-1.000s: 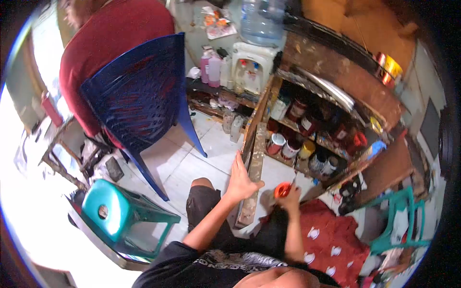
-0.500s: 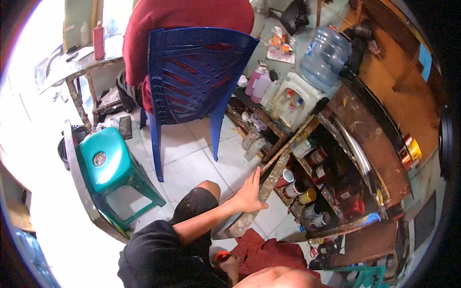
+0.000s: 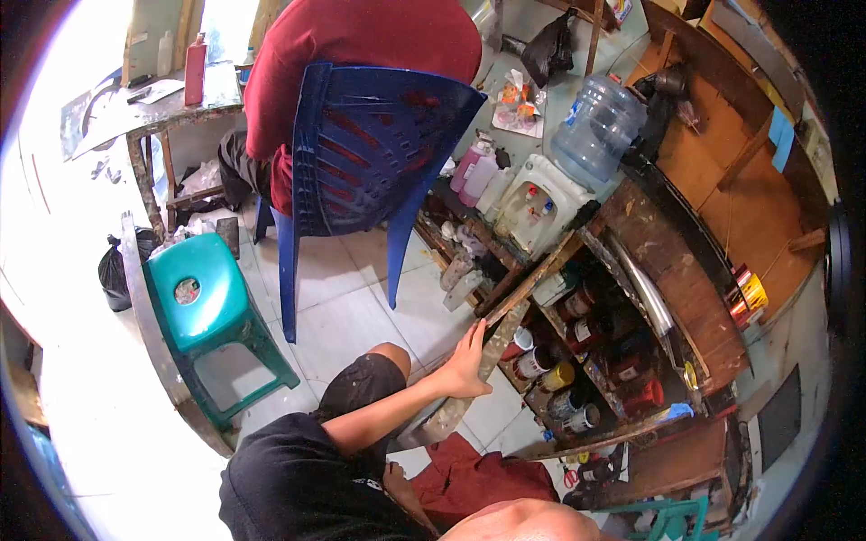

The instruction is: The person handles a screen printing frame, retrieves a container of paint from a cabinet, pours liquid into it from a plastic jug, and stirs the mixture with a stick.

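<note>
My left hand (image 3: 465, 368) is wrapped round the edge of a stained wooden board (image 3: 505, 341), with its thumb apart from the fingers. The board slants down beside my bent knee. Low in the view, my right hand (image 3: 395, 478) is partly visible near my dark clothing and the board's lower end; its fingers and anything in them are hard to make out. A dark red cloth (image 3: 483, 482) lies to the right of it.
A seated person in red (image 3: 361, 32) occupies a blue chair (image 3: 379, 153). A green stool (image 3: 203, 288) stands left. To the right is a shelf with several paint cans (image 3: 532, 363), behind it a water dispenser (image 3: 537, 207). Bottles (image 3: 478, 176) stand beside the dispenser.
The view has swung right and down. My right hand has moved left and lower beside the board; the orange cup seen near it earlier is out of sight. My left hand stays on the board.
</note>
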Tool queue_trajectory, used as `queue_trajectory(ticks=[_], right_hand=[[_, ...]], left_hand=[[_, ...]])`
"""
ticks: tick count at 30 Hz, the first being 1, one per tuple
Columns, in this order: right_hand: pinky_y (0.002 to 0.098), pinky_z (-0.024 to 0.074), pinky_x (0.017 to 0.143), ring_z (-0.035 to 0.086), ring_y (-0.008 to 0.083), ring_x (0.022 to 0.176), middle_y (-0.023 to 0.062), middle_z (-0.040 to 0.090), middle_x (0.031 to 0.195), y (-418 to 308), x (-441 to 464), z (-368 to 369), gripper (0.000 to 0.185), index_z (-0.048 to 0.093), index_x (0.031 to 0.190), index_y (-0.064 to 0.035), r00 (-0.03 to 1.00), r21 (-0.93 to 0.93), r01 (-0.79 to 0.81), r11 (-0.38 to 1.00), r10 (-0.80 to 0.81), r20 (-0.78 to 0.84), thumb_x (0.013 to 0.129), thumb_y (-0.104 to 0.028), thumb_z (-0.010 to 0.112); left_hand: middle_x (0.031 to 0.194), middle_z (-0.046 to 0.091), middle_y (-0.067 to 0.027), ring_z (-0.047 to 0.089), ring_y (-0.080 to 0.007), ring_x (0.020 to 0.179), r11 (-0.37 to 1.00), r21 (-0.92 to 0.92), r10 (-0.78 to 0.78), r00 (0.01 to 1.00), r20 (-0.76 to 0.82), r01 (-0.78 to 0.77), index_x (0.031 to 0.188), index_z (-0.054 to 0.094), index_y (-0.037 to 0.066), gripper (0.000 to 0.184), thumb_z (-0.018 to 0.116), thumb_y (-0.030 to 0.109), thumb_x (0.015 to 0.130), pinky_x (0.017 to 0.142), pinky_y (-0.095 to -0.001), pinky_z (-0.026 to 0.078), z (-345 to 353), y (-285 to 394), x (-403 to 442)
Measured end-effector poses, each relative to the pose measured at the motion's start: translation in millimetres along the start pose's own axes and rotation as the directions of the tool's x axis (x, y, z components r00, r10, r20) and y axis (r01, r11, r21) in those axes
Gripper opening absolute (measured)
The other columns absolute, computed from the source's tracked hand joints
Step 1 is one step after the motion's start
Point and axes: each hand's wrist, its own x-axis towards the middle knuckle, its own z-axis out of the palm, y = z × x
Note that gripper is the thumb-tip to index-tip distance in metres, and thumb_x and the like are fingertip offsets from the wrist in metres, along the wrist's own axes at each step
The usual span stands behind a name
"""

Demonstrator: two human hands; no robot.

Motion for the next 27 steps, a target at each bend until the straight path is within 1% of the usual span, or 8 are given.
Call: queue_trajectory(ticks=[9,11,13,15,18,19,22,27], right_hand=[[0.0476,0.0458,0.110,0.054,0.0438,0.130,0.0242,0.066,0.126,19.4,13.8,-14.5,0.079,0.060,0.127,0.0048,0.985,-0.077,0.138,0.988,-0.144,-0.091,0.068,-0.042,0.085],[0.0453,0.0464,0.109,0.054,0.0415,0.131,0.0223,0.068,0.124,31.6,-5.3,-55.2,0.072,0.062,0.126,0.0050,0.965,0.227,0.156,0.961,-0.099,-0.244,0.073,-0.039,0.082],[0.0396,0.0473,0.108,0.054,0.0356,0.132,0.0176,0.071,0.118,32.6,-57.2,-131.3,0.056,0.063,0.128,0.0052,0.897,0.807,0.283,0.518,0.155,-0.414,0.087,-0.031,0.074],[0.0386,0.0421,0.111,0.057,0.0303,0.130,0.0251,0.059,0.142,11.4,-108.1,-209.3,0.064,0.046,0.149,0.0041,0.751,0.828,0.345,0.441,0.399,-0.526,0.098,-0.027,0.069],[0.0402,0.0420,0.112,0.051,0.0299,0.135,0.0202,0.044,0.154,-32.0,-157.3,-273.2,0.090,0.023,0.160,0.0038,0.683,0.739,0.669,0.080,0.327,-0.653,0.095,-0.034,0.074],[0.0402,0.0420,0.112,0.051,0.0299,0.135,0.0202,0.044,0.154,-44.8,-163.4,-283.9,0.090,0.023,0.160,0.0038,0.682,0.742,0.666,0.077,0.342,-0.647,0.095,-0.034,0.074],[0.0453,0.0459,0.108,0.054,0.0399,0.132,0.0251,0.049,0.147,-42.6,-153.2,-279.7,0.104,0.023,0.159,0.0035,0.633,0.660,0.419,0.624,0.321,-0.705,0.081,-0.023,0.086],[0.0480,0.0492,0.102,0.062,0.0444,0.119,0.0280,0.062,0.128,-47.9,-152.9,-304.8,0.084,0.037,0.146,-0.0014,0.583,0.629,0.433,0.646,0.332,-0.742,0.076,-0.015,0.081]], left_hand=[[0.162,0.015,-0.0365,0.018,-0.0488,0.153,0.999,-0.008,-0.051,0.999,0.010,0.051,0.160,-0.006,-0.006,0.135,0.086,0.027,0.068,0.127,-0.0468,0.024,1.6,8.9,-0.2],[0.162,0.016,-0.0363,0.018,-0.0489,0.152,0.999,-0.012,-0.053,0.998,0.025,0.053,0.161,-0.005,-0.005,0.135,0.087,0.028,0.067,0.127,-0.0472,0.023,3.6,11.5,-2.5],[0.162,0.017,-0.0357,0.020,-0.0488,0.152,0.999,0.009,-0.048,0.999,-0.004,0.048,0.161,-0.005,-0.004,0.135,0.087,0.029,0.067,0.126,-0.0478,0.024,13.1,2.2,0.6],[0.162,0.018,-0.0351,0.021,-0.0486,0.152,0.999,0.016,-0.045,0.999,-0.002,0.045,0.161,-0.004,-0.003,0.136,0.087,0.030,0.067,0.125,-0.0485,0.026,22.7,8.4,0.0],[0.160,0.024,-0.0328,0.026,-0.0494,0.149,0.980,0.107,-0.165,0.985,-0.041,0.169,0.162,0.008,0.001,0.128,0.089,0.035,0.068,0.118,-0.0602,0.029,29.4,20.3,-2.9],[0.160,0.024,-0.0328,0.026,-0.0494,0.149,0.980,0.106,-0.166,0.986,-0.026,0.167,0.162,0.008,0.001,0.128,0.089,0.035,0.068,0.118,-0.0602,0.029,34.4,16.4,2.7],[0.157,0.031,-0.0315,0.033,-0.0484,0.146,0.991,0.016,0.133,0.963,-0.233,-0.132,0.158,0.023,0.000,0.110,0.086,0.031,0.073,0.119,-0.0538,0.032,30.4,26.9,36.7],[0.150,0.044,-0.0318,0.043,-0.0471,0.140,0.946,0.077,0.323,0.898,-0.297,-0.315,0.150,0.037,-0.006,0.072,0.069,0.014,0.089,0.117,-0.0473,0.037,37.8,47.3,103.7]])
